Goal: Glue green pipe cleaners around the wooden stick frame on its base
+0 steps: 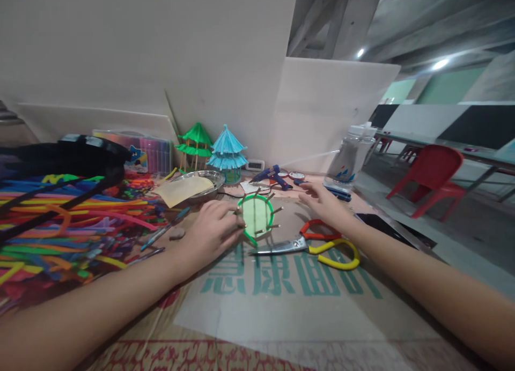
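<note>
Red chair (428,172) nr tbl (497,158) at R, grey flr (470,237), 2 ceiling lts (440,64) on, wht panels (140,49) at back.

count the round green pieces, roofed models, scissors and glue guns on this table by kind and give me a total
Round green piece: 1
Roofed models: 2, green model and blue model
Scissors: 1
Glue gun: 1
Total: 5

We cannot tell whether our left hand (213,227) grips the green disc (254,214); the view's left edge cuts off coloured strips (80,213) and a blurred black object (94,155).
</note>
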Demonstrator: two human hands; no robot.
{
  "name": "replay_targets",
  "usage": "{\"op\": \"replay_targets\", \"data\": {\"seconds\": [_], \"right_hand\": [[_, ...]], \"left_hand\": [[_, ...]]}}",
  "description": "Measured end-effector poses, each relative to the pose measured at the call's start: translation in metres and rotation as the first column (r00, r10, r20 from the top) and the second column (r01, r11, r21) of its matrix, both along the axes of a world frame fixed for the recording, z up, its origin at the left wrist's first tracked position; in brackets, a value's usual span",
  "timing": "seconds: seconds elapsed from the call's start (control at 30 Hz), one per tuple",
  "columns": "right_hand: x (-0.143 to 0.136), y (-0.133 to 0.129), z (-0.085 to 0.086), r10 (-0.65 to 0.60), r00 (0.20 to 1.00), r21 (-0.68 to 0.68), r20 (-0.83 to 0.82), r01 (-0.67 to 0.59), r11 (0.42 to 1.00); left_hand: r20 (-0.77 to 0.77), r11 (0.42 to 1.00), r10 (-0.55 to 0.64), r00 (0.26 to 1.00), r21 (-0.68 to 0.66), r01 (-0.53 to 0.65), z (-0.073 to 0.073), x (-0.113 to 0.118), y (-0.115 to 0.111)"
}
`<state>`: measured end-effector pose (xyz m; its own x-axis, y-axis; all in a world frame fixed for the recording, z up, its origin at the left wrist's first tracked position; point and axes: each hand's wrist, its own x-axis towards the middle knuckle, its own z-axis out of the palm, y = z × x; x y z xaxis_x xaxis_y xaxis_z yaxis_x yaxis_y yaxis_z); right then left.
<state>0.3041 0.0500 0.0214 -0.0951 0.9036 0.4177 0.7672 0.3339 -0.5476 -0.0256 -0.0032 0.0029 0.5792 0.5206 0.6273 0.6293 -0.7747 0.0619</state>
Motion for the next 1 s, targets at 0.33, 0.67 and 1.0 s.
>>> {"op": "replay_targets", "data": {"seconds": [0.33, 0.67, 1.0], "right_hand": [[-0.035, -0.054, 0.017, 0.108, 0.993, 0.215, -0.057, -0.093, 0.972], [-0.081, -0.070, 0.013, 0.422, 0.823, -0.052, 0.381, -0.437, 0.898], [-0.076, -0.056, 0.003, 0.296, 0.922, -0.035, 0.249, -0.297, 0.954]], "left_hand": [[-0.027, 0.955, 0.096, 0.995, -0.279, -0.100, 0.000, 0.002, 0.007], [-0.018, 0.946, 0.081, 0.997, -0.312, -0.083, -0.003, 0.001, 0.011], [0.072, 0.935, 0.255, 0.964, -0.272, -0.227, 0.004, 0.000, -0.010]]}}
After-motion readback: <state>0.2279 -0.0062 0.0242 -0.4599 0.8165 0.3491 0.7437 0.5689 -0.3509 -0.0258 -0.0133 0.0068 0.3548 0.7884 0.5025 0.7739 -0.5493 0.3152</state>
